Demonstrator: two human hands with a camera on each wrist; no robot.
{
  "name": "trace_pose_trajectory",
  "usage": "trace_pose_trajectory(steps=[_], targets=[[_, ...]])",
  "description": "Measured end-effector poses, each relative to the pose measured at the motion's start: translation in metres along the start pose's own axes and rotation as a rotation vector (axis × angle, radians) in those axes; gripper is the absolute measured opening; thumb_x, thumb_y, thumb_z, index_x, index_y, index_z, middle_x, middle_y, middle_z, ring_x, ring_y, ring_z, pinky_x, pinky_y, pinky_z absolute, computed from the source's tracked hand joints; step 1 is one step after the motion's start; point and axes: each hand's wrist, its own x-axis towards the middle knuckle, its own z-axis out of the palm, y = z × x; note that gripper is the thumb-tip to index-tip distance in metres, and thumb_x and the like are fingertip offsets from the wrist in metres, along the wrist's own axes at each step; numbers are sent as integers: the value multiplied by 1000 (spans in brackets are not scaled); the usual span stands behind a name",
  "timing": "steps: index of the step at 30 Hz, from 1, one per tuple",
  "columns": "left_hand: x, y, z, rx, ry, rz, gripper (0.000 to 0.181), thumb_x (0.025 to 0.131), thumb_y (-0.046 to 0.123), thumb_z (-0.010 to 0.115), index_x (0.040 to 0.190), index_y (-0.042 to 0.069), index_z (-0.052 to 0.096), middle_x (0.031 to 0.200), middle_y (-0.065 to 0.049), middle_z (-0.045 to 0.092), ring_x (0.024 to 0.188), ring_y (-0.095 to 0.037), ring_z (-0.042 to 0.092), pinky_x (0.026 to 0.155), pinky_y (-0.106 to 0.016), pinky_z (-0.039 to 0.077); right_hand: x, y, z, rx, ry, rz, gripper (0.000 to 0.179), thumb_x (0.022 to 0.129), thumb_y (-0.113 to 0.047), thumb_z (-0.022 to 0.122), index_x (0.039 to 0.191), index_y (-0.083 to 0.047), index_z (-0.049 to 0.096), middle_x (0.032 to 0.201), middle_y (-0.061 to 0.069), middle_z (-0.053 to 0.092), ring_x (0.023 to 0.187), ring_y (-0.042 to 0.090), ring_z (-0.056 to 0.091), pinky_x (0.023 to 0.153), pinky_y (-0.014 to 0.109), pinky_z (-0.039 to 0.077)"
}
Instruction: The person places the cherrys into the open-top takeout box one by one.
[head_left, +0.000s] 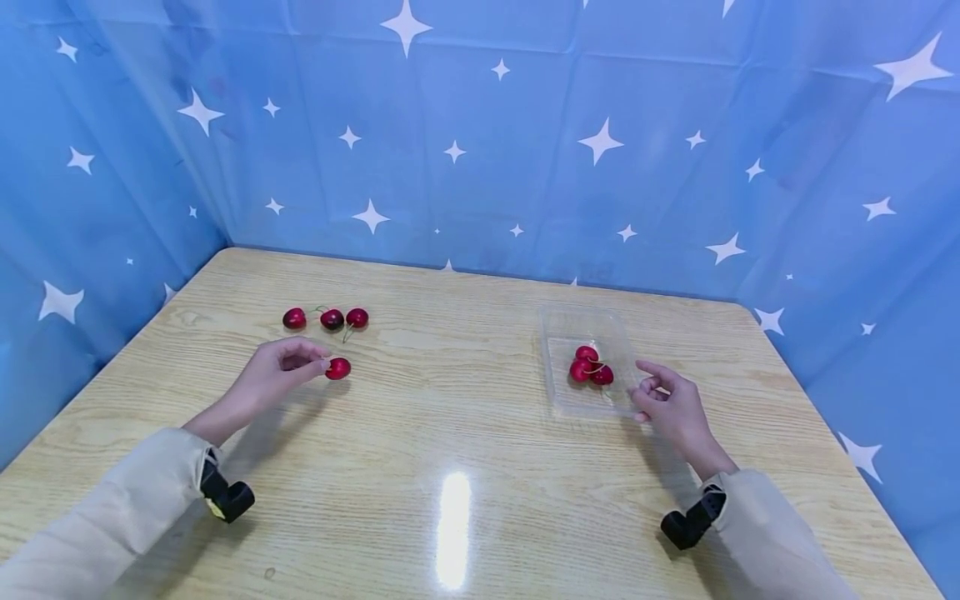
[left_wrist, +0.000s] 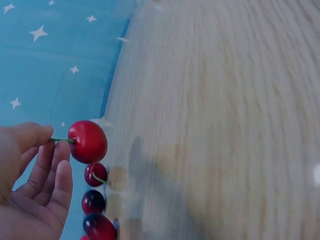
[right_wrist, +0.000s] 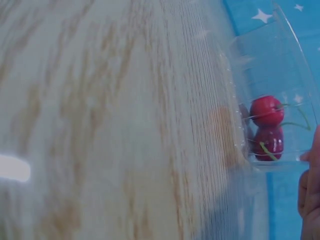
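My left hand (head_left: pixel 288 367) pinches a red cherry (left_wrist: pixel 89 142) by its green stem (left_wrist: pixel 62 140), between thumb and forefinger. The cherry hangs over the left part of the table. Just beyond it, a loose row of three dark red cherries lies on the wood, including a left one (head_left: pixel 294 318), a middle one (head_left: pixel 332 320) and a right one (head_left: pixel 357 318). On the right, my right hand (head_left: pixel 673 408) holds the near right edge of a clear plastic container (head_left: pixel 562 408), its fingers partly curled. Three stemmed cherries (head_left: pixel 581 369) sit together inside the container.
The light wood table (head_left: pixel 420 400) carries a bright glare spot near its front. A blue curtain (head_left: pixel 480 167) with white stars hangs behind the table and along both sides. Black wrist cameras (head_left: pixel 232 500) sit on both sleeves.
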Motion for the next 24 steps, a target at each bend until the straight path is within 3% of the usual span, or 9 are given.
trace_pose_trajectory(steps=[13, 24], targets=[[18, 23, 15, 18, -26, 65, 21, 85, 16, 60, 100, 1, 61, 96, -12, 61, 83, -22, 59, 70, -30, 47, 1, 1, 0, 3, -5, -25, 48, 83, 2, 54, 128, 10, 37, 78, 5, 44, 54, 4, 52, 51, 23, 49], [34, 40, 20, 83, -92, 108, 15, 85, 14, 60, 96, 5, 63, 88, -7, 59, 81, -20, 58, 69, -31, 46, 0, -2, 2, 22, 1, -15, 49, 84, 2, 54, 129, 11, 36, 77, 4, 45, 54, 2, 51, 51, 21, 49]])
